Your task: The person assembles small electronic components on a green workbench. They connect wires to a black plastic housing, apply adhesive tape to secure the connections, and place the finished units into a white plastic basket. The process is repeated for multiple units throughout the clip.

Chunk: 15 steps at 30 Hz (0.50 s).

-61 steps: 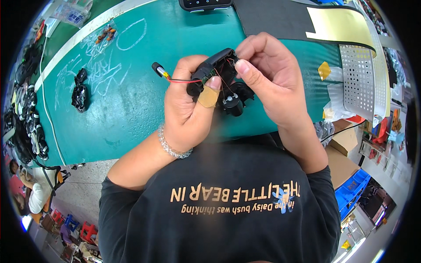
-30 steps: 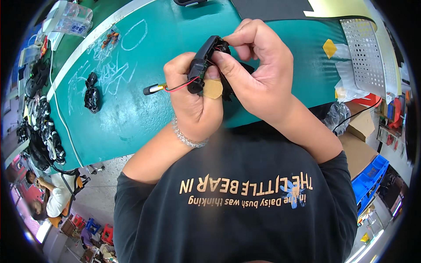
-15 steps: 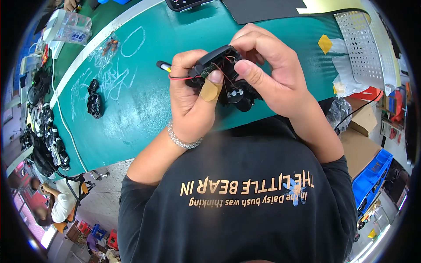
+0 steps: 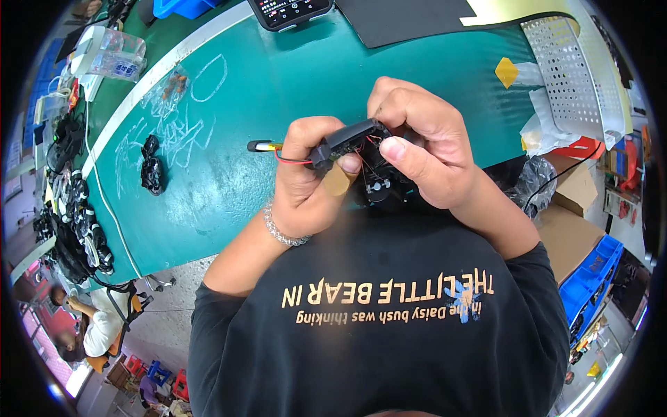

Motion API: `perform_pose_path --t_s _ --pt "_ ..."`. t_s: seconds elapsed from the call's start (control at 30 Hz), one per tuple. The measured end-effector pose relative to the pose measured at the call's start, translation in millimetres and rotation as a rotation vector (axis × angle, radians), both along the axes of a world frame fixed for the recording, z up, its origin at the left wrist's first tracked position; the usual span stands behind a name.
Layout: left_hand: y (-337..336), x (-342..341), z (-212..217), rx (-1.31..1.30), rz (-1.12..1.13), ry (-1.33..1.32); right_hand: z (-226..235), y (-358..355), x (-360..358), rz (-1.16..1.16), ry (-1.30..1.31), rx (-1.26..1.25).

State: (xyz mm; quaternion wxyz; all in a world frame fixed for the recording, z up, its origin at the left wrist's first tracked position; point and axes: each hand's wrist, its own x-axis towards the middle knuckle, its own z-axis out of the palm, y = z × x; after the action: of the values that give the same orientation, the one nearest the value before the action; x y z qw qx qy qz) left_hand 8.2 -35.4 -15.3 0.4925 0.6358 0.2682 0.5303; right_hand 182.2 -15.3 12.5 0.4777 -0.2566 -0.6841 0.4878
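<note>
Between both hands, over the table's near edge, is an open black plastic device with thin wires and inner parts showing. My left hand is closed around its left end, the thumb on the inside. A yellow, rounded patch is on or against that thumb. Red and black leads run out left of the hand to a small black piece with a yellow band. My right hand grips the device's right end between thumb and bent fingers. Below hangs a dark part with a round silvery piece. The fingers hide some of the device.
On the green table lie a bagged black part and a clear bag with small orange-brown pieces. A phone and black sheet are at the far edge. A perforated metal tray stands right; bundled cables lie left.
Both hands and the black device have come lower, closer to my body. The device stays gripped at both ends. The leads at the left now lie straighter out to the side.
</note>
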Motion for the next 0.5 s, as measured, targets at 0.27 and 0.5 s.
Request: perform_pose_path --t_s 0.27,0.5 --pt "10.2 4.5 8.1 -0.143 -0.175 0.164 0.1 18.4 18.2 -0.011 -0.080 -0.215" --pt "13.5 2.5 13.2 -0.174 -0.547 0.293 15.8 58.7 -7.1 0.401 -0.545 -0.503"
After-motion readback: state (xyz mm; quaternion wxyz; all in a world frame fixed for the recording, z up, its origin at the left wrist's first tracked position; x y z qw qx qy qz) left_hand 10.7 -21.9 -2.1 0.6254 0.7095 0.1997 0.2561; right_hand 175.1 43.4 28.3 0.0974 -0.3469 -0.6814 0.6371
